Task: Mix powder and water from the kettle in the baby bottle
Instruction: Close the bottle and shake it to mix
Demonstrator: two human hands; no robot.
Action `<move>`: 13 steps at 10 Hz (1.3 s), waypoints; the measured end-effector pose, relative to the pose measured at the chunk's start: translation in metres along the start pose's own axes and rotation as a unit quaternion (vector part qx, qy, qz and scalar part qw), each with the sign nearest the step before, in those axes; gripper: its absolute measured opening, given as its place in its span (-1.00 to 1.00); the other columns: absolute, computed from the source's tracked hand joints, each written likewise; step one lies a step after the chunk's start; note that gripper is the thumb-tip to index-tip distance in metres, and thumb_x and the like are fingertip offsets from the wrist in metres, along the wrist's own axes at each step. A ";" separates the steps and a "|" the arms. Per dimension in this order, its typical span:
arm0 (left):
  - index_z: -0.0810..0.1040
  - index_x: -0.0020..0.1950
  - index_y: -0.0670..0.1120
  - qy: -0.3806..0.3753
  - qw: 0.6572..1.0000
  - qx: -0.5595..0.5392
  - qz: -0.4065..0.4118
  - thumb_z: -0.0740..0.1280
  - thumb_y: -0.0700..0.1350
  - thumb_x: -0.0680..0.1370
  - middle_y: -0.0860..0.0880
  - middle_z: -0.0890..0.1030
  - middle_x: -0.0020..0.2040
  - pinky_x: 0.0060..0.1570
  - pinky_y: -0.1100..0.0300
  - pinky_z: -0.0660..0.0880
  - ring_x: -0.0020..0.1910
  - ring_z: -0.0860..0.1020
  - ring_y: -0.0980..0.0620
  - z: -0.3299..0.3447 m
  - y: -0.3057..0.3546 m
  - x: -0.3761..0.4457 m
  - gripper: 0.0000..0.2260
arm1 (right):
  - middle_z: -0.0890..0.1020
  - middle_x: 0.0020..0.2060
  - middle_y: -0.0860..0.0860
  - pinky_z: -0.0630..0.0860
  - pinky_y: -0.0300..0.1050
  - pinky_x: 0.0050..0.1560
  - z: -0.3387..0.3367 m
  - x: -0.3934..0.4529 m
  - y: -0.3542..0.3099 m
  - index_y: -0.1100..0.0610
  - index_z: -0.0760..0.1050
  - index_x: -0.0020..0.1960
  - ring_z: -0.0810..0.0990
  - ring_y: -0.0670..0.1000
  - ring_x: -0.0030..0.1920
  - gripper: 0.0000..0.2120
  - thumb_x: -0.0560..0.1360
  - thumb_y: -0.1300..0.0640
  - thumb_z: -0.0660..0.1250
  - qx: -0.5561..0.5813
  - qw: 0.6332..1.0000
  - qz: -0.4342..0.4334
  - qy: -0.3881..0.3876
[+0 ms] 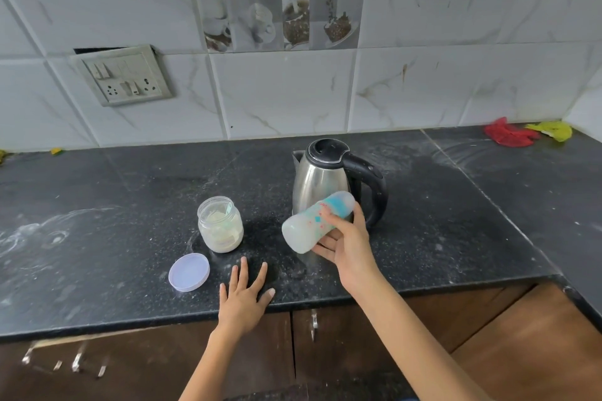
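Right hand (347, 244) is wrapped around the baby bottle (317, 221), holding it in the air, tilted steeply: base toward the lower left and near the camera, capped top end up and to the right. Bottle body looks cloudy white, with blue and red print on the side. It sits in front of the kettle (325, 179) in this view; contact between the two can't be judged.

Left hand (242, 295) lies flat on the black stone countertop (130, 205) near its front edge, fingers spread, palm down, gripping nothing.

Kettle is stainless steel with a black lid and a black handle pointing right, upright on the counter, lid closed.

Powder jar (220, 225) is clear, uncapped, upright, left of the bottle and well apart from it, holding pale cream powder. Its lid (189, 272) is a pale lavender disc lying flat on the counter just in front-left of the jar, near the left hand's fingertips but not touching.

White powdery smears on the countertop at far left and at back right. Red and yellow cloth (527, 133) bunched in the far right corner against the tiled wall (293, 91). Switch and socket panel (125, 76) on the wall at left. Brown cabinet doors (342, 352) below the counter.
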State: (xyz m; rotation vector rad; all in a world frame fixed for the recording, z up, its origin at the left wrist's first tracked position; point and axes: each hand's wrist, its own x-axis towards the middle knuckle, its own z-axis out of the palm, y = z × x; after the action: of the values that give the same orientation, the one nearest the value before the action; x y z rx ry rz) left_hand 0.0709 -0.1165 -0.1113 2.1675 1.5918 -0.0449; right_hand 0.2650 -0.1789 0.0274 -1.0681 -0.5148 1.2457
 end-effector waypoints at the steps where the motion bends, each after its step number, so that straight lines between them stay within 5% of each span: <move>1: -0.13 0.55 0.12 0.004 1.000 -0.001 -0.001 0.04 0.17 0.63 -0.04 -0.30 0.56 0.48 -0.14 -0.18 0.54 -0.28 -0.07 -0.001 0.000 0.000 -0.44 | 0.66 0.12 0.04 0.67 0.05 -0.21 0.004 -0.009 0.007 -0.24 0.38 0.34 0.73 0.11 -0.01 -0.33 0.37 0.23 0.52 -0.077 0.993 0.028 -0.086; 3: -0.08 0.54 0.17 0.004 1.000 -0.004 -0.001 0.02 0.20 0.62 -0.04 -0.31 0.55 0.48 -0.13 -0.19 0.53 -0.30 -0.06 0.000 0.000 0.000 -0.48 | 0.69 0.10 0.09 0.62 0.11 -0.02 -0.001 -0.006 -0.001 -0.08 0.39 0.40 0.67 0.15 0.11 -0.41 0.43 0.23 0.39 0.095 0.982 0.045 -0.160; 7: -0.11 0.54 0.18 -0.001 1.000 -0.007 -0.002 0.02 0.19 0.63 -0.04 -0.31 0.55 0.48 -0.12 -0.21 0.53 -0.31 -0.07 -0.004 0.001 -0.001 -0.48 | 0.65 0.16 0.20 0.44 0.22 0.20 0.003 -0.008 -0.008 0.03 0.58 0.28 0.65 0.22 0.17 -0.33 0.20 0.20 0.65 0.208 0.950 0.046 -0.229; 8: -0.13 0.53 0.20 -0.001 1.000 -0.006 -0.001 0.02 0.19 0.63 -0.04 -0.32 0.55 0.48 -0.12 -0.21 0.53 -0.31 -0.07 -0.003 0.002 -0.002 -0.48 | 0.62 0.18 0.24 0.55 0.22 0.14 0.006 -0.011 -0.010 0.12 0.52 0.35 0.65 0.23 0.14 -0.17 0.11 0.18 0.70 0.230 0.949 0.070 -0.202; 9: -0.14 0.53 0.22 0.001 1.000 -0.003 -0.002 0.01 0.20 0.62 -0.03 -0.31 0.55 0.48 -0.12 -0.20 0.53 -0.31 -0.07 -0.002 0.000 -0.002 -0.48 | 0.69 0.05 0.24 0.71 0.04 -0.24 0.012 -0.016 -0.015 0.26 0.64 0.16 0.72 0.20 -0.03 -0.25 0.00 0.15 0.74 0.269 0.944 0.101 -0.162; 11: -0.14 0.53 0.23 0.004 1.000 -0.003 -0.001 0.02 0.20 0.62 -0.03 -0.32 0.55 0.48 -0.12 -0.20 0.53 -0.30 -0.07 -0.002 0.000 -0.001 -0.48 | 0.70 0.05 0.20 0.61 -0.03 -0.08 0.011 -0.018 -0.017 0.18 0.55 0.26 0.64 0.19 0.14 -0.50 0.33 0.12 0.47 0.292 0.944 0.132 -0.074; 13: -0.14 0.53 0.22 0.002 1.000 -0.003 -0.001 0.01 0.20 0.62 -0.04 -0.32 0.55 0.48 -0.12 -0.20 0.53 -0.30 -0.07 -0.002 0.000 -0.001 -0.48 | 0.72 -0.02 0.16 0.70 -0.02 -0.25 0.011 -0.021 -0.016 0.15 0.52 0.23 0.72 0.14 -0.03 -0.54 0.35 0.08 0.43 0.227 0.967 0.099 -0.058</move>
State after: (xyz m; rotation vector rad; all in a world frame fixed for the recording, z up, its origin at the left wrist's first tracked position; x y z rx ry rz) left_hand 0.0703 -0.1171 -0.1087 2.1628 1.5934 -0.0360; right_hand 0.2578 -0.1933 0.0504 -0.6710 -0.1935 1.5192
